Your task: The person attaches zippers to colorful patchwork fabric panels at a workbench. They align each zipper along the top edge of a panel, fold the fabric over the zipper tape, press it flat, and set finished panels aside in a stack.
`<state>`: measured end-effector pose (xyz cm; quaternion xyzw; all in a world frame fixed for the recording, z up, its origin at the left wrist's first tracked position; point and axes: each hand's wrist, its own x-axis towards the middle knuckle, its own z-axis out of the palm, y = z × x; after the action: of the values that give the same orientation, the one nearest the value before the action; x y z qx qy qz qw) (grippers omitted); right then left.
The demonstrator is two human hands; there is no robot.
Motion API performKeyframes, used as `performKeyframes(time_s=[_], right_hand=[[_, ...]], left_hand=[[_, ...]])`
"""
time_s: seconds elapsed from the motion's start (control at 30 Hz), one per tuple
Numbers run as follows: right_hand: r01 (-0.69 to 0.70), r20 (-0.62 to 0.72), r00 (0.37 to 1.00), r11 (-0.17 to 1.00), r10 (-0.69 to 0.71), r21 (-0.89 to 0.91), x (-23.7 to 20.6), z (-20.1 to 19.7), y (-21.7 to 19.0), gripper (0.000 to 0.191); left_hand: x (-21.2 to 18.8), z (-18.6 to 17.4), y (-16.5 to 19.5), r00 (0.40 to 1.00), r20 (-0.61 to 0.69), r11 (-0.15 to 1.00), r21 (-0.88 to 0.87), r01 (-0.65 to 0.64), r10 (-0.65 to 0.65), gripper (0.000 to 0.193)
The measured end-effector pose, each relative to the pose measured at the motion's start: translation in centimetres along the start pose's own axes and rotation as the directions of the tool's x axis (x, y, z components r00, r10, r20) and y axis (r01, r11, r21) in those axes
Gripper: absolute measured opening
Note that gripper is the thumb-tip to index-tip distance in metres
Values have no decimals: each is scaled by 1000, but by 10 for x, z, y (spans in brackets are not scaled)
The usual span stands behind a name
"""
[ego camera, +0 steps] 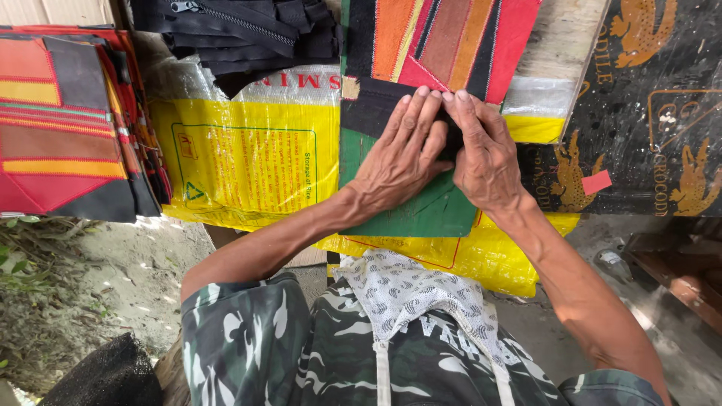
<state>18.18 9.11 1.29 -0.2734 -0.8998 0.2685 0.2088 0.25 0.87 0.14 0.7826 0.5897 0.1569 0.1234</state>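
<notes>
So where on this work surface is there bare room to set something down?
The yellow plastic sack is bare between the stacked patchwork panels and the green board. It is crowded at the board, where the left hand and right hand press black fabric under the striped patchwork piece.

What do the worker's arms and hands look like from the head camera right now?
Both hands, left hand and right hand, are bare: no gloves, rings or watch visible. Forearms are bare too. Short camouflage sleeves in green, black and white end above the elbows.

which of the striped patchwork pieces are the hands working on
The striped patchwork piece at top centre, just beyond both hands, which press its black edge. The stack of patchwork pieces lies untouched, far left.
</notes>
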Motion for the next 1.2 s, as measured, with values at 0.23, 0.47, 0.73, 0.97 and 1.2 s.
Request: performKeyframes(time_s=[0.23,0.47,0.73,0.97,1.2], right_hand=[[-35,-14,999,992,33,-121,-9,-2,1,62],[-174,-101,982,976,162,-134,-16,14,-11,64],[-210,-97,974,976,203,-59,-20,5,-21,57],[-45,-130,991,999,44,-2,-28,10,-23,51],[-29,-70,997,992,21,-126,-33,7,-18,58]], left_hand=[[-37,-26,-48,995,-14,994,-43,98,-99,61],[-39,-34,-57,992,30,986,-112,125,-122,63],[-41,-54,-61,981,46,950,-245,192,-186,59],[-32,-18,9,999,3,970,-241,41,-41,54],[-25,-11,2,998,61,991,-126,37,-30,57]])
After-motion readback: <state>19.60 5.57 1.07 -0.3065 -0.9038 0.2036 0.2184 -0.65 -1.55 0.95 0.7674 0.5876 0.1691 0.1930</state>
